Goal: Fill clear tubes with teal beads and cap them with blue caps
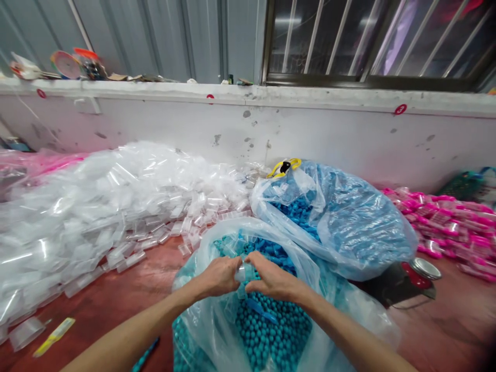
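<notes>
Over an open clear plastic bag (pixel 217 330) of teal beads (pixel 267 325), both my hands meet at a small clear plastic case (pixel 243 273). My left hand (pixel 220 276) pinches its left side, with fingers closed. My right hand (pixel 277 281) curves around the other side, thumb below and fingers above, at the case's edge. Part of the case is hidden by my fingers, and its outline is blurred. Just below my hands a blue plastic piece (pixel 261 311) lies on the beads. More blue pieces (pixel 277 253) and clear cases fill the far part of the bag.
A large heap of clear plastic cases (pixel 116 206) spreads at left. Behind, a second bag (pixel 356 222) holds blue pieces. Pink pieces (pixel 453 222) pile up at right, near a jar with a metal lid (pixel 425 268). A yellow cutter-like object (pixel 54 337) lies on the red table (pixel 155 279).
</notes>
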The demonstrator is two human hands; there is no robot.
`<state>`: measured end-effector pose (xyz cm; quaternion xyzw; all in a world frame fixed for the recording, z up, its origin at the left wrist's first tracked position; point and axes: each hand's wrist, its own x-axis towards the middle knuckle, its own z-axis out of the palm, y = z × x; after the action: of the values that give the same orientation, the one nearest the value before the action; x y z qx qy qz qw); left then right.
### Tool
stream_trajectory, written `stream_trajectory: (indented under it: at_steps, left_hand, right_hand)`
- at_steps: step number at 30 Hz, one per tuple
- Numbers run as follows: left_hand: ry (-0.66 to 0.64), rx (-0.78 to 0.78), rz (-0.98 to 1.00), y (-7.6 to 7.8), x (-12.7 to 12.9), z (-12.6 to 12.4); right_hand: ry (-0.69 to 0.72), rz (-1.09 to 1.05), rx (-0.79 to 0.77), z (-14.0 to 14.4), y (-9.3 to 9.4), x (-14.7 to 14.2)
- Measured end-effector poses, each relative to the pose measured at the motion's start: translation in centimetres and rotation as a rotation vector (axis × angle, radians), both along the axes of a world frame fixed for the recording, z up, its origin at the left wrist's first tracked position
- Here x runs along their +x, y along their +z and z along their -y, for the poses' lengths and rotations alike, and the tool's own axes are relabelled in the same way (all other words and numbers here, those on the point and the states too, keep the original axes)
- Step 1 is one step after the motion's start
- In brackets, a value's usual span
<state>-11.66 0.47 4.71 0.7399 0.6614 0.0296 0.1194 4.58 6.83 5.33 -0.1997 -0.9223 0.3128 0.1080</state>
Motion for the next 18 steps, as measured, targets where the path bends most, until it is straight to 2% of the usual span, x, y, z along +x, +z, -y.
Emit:
stream_trajectory:
  at_steps: [3,5,8,11,15,18]
  left_hand:
    - [0.052,-0.033,-0.041,0.7,1.2,-0.1]
    - [0.124,-0.030,-0.103,1.3,2.0,-0.3]
    - [0.167,-0.033,-0.116,1.8,2.1,-0.4]
    - [0.165,-0.094,-0.058,1.7,0.8,-0.4]
    - [0.306,-0.057,0.031,0.9,-1.5,-0.7]
    - [0.437,-0.023,0.190,0.2,-2.4,-2.2]
  right_hand:
    - [-0.061,0.205,0.377,0.7,-0.2,-1.1]
    - [-0.138,0.278,0.501,0.8,-0.6,-1.9]
    - [-0.108,0.279,0.509,0.2,-1.1,-2.2]
    - [-0.035,0.284,0.471,-1.0,-1.6,-1.4]
    - [-0.153,0.308,0.441,-2.4,-2.1,-0.9]
    - [-0.220,0.277,0.415,-2.2,-1.8,-1.7]
